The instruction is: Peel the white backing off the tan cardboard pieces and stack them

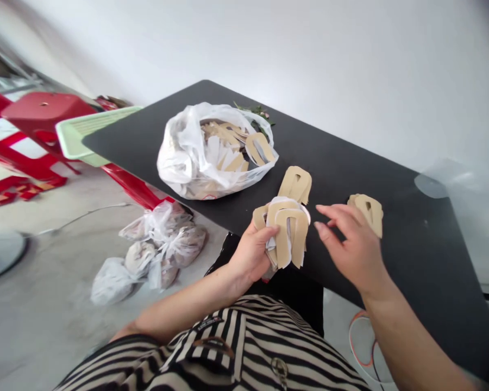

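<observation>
My left hand [252, 250] grips a fanned bunch of beige and white U-shaped cutouts [291, 233], thumb on top, in front of the table's near edge. To its right, my right hand [350, 244] hovers over the black table with thumb and forefinger apart and nothing between them. Just beyond the bunch lies a small pile of the same beige cutouts [295, 182]. Another pile of cutouts [369, 212] sits behind my right hand, partly covered by it. An open white plastic bag [183, 157] full of such pieces stands farther left on the table.
The black table [411, 260] runs along a white wall. Green sprigs [256, 111] lie behind the bag. At left are a pale green tray [71, 138] and red stools [44, 111]. Several tied plastic bags [163, 233] rest on the floor, and cables [362, 336] hang below the table.
</observation>
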Tool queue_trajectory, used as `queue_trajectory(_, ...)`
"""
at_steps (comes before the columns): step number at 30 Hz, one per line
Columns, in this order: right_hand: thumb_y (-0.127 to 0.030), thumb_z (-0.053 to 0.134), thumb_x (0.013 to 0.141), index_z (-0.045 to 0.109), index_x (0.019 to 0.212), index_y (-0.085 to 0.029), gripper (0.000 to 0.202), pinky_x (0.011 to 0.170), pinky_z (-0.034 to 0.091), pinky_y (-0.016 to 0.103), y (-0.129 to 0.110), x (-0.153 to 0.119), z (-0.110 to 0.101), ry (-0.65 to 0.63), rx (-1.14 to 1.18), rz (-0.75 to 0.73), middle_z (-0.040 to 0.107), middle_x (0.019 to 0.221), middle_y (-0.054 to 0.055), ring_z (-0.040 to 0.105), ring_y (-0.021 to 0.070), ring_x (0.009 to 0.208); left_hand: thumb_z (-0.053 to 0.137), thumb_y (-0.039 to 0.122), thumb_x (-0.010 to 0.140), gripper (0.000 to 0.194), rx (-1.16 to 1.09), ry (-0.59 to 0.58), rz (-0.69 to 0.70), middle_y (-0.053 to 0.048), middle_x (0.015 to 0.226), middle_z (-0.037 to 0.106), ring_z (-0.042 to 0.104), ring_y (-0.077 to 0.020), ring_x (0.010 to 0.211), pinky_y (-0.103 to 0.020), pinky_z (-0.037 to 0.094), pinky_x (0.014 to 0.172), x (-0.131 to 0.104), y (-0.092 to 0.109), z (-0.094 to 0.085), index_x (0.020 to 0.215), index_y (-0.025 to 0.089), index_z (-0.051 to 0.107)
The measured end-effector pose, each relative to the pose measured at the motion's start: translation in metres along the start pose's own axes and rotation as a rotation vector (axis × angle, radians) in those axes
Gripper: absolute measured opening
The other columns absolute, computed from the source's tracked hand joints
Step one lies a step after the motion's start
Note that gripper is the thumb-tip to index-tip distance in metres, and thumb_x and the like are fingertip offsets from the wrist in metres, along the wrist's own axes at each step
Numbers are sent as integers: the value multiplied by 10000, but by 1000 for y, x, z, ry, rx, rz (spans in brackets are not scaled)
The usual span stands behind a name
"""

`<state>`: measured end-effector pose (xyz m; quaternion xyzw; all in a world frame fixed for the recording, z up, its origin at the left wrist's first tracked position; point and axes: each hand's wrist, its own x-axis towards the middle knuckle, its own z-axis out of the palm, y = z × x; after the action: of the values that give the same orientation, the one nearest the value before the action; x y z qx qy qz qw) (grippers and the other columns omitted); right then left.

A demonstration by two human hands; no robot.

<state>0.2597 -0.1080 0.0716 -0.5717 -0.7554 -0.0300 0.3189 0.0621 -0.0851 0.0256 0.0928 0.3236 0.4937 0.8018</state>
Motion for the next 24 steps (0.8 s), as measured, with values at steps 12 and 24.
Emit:
queue_trajectory(12, -251, 650, 954, 665, 1099, -196, 156, 947, 530, 453, -35, 8, 44, -10, -144, -112, 678, 1140, 117, 649, 279, 1071, 796, 125, 722, 517, -39, -3, 24, -47, 1001, 771, 733, -194, 827, -351, 593, 827, -13, 13, -15, 1213, 193, 647)
queue_trajectory(24, -424, 731, 879, 691, 970, -243, 206, 700, 540, 321, 4, 37, 19, -84, 412, 407, 712, 883, 25, 660, 187, 776, 749, 74, 765, 649, -86, 42, 29, -46, 993, 781, 756, -206, 802, -379, 622, 835, -6, 27, -25, 1369, 246, 585)
